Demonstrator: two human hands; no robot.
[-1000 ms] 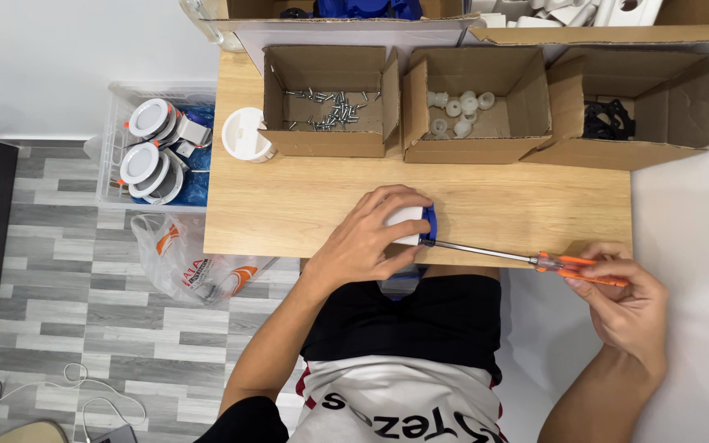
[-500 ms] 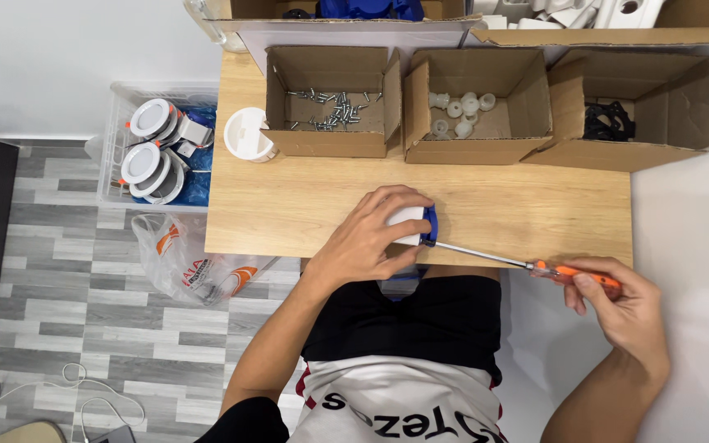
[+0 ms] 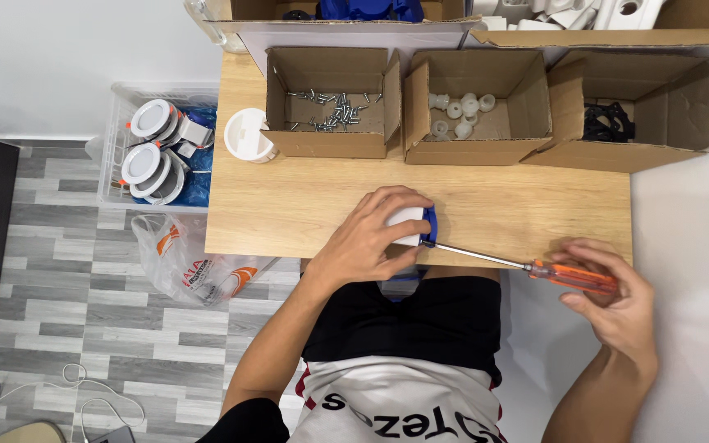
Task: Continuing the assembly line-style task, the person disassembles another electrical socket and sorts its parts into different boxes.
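A white and blue part (image 3: 414, 227) is held down at the bench's (image 3: 289, 205) near edge by the left hand (image 3: 371, 238), fingers closed over it. An orange-handled screwdriver (image 3: 535, 268) is set against its blue side, the handle pinched in the right hand (image 3: 617, 303) past the near right corner. Three open cardboard boxes (image 3: 330, 102) are lined along the far edge.

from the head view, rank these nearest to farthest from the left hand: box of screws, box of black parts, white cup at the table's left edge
From the left hand:
1. Box of screws, just beyond it, slightly left.
2. White cup, further left at the table edge.
3. Box of black parts, far right.
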